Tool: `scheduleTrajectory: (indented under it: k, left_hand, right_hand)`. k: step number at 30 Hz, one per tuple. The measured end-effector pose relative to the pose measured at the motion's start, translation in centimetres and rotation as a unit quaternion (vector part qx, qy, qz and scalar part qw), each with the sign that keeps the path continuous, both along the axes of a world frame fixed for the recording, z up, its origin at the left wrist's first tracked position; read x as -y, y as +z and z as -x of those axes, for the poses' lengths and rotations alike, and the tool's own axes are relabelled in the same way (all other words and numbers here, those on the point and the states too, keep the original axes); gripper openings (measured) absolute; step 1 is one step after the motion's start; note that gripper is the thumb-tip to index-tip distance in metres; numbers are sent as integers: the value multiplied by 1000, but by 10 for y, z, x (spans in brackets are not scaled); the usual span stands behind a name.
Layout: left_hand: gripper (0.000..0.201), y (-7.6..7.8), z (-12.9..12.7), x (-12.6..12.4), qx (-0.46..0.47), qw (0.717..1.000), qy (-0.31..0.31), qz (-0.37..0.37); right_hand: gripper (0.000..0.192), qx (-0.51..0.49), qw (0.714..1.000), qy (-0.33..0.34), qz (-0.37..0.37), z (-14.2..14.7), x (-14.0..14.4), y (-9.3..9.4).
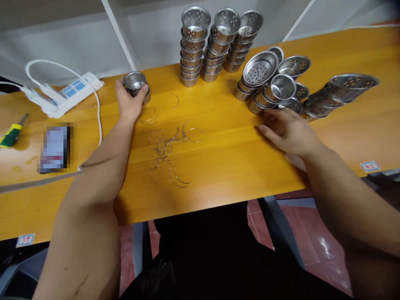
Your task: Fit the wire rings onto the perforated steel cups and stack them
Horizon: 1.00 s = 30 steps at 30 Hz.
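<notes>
left hand (130,102): fingers wrapped round perforated metal cups (135,79) at 10 o'clock, far fingertips hidden. right hand (292,132) half open, thumb apart, by cup cluster (261,70) at 2 o'clock; contact unclear. wires (165,146) tangled on desk (225,166), 9 o'clock, uncountable. farther out, phone (55,146) pixelated, screwdriver (12,134) cut off.

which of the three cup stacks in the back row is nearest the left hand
The leftmost stack; the middle stack and the rightmost stack of that row both stand farther from the left hand.
</notes>
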<state>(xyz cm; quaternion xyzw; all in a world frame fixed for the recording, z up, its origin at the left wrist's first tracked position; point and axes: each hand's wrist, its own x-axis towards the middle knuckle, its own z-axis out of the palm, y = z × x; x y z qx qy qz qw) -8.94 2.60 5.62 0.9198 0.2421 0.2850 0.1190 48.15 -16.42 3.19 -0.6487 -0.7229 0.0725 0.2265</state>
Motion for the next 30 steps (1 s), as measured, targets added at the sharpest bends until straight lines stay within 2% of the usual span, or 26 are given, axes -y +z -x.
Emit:
scheduleTrajectory:
  k: [3, 5, 7, 9, 11, 15, 17, 19, 23, 26, 27, 30]
  left_hand:
    - [109, -19, -13, -9, 25, 1000, 15, 6]
    - [115, -34, -20, -26, 57, 997, 48, -2]
    - [114, -51, -19, -51, 124, 982, 142, -4]
    - [117, -67, -13, -76, 217, 934, 285, 5]
    - [121, -78, -7, -94, 239, 915, 323, 32]
    - [127, -87, -1, -110, 272, 907, 314, 73]
    - [130, -89, -2, -114, 256, 907, 322, 90]
    - [132, -91, -4, -119, 245, 906, 337, 80]
    - [143, -99, -5, -126, 291, 885, 362, 34]
    - [121, -102, -1, -129, 266, 913, 303, 65]
    - [121, -102, -1, -130, 269, 917, 284, 76]
    - [139, -101, -4, -130, 309, 911, 261, 78]
  right_hand:
    - [65, -2, 1000, 5, -2, 3, 4, 1]
    - [57, -8, 1000, 22, -15, 8, 8, 4]
    - [49, -9, 998, 48, -29, 15, 12, 8]
    - [41, -13, 995, 87, -38, 24, 14, 13]
    - [35, -23, 990, 132, -42, 35, 15, 17]
    - [35, -36, 978, 200, -44, 59, 9, 24]
    - [37, -43, 971, 233, -35, 73, 3, 26]
    - [44, -45, 964, 262, -10, 87, -5, 25]
    - [61, 0, 955, 295, 42, 115, -26, 18]
    - [48, 23, 943, 324, 65, 137, -44, 9]
    - [40, 19, 939, 336, 70, 145, -50, 7]
    - [25, -2, 924, 377, 65, 170, -68, 3]
